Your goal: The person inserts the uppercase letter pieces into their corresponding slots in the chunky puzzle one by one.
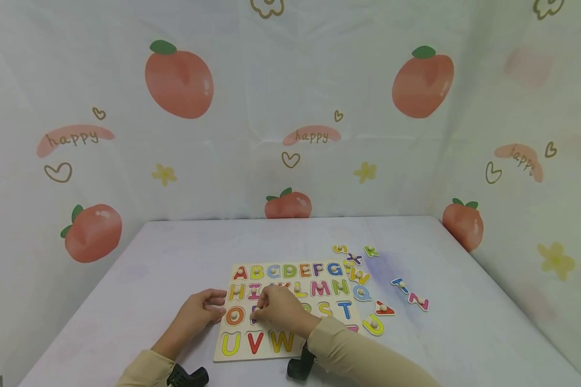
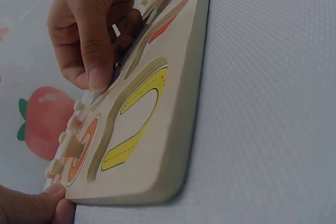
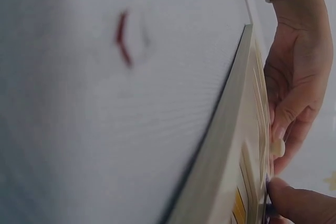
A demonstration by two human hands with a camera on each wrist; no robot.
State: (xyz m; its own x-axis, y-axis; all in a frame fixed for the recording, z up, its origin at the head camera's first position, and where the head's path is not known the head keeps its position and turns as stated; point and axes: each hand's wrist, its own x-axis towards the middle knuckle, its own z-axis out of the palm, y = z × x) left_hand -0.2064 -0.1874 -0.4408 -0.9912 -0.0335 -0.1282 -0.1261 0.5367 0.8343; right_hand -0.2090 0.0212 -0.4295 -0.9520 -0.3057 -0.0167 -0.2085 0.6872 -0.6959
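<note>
A wooden alphabet puzzle board point(image 1: 242, 357) lies on the table, letter pieces with knobs in its upper rows. My left hand point(image 1: 196, 316) touches the board's left edge with fingertips and thumb, beside the orange O piece point(image 1: 234, 316). Above the third row, my right hand point(image 1: 283, 307) pinches a purple letter piece point(image 2: 100, 97) just right of the O; the fingers cover most of it. In the left wrist view the yellow U recess point(image 2: 142, 124) shows in the bottom row. The right hand and forearm hide part of the board's middle.
Loose letter pieces lie right of the board: a yellow U point(image 1: 373, 325), a red A point(image 1: 384, 308), a blue Q point(image 1: 362, 293), a pink-red Z point(image 1: 418, 301), a blue T point(image 1: 399, 285) and several more behind. A patterned cloth point(image 1: 242, 172) hangs behind the table.
</note>
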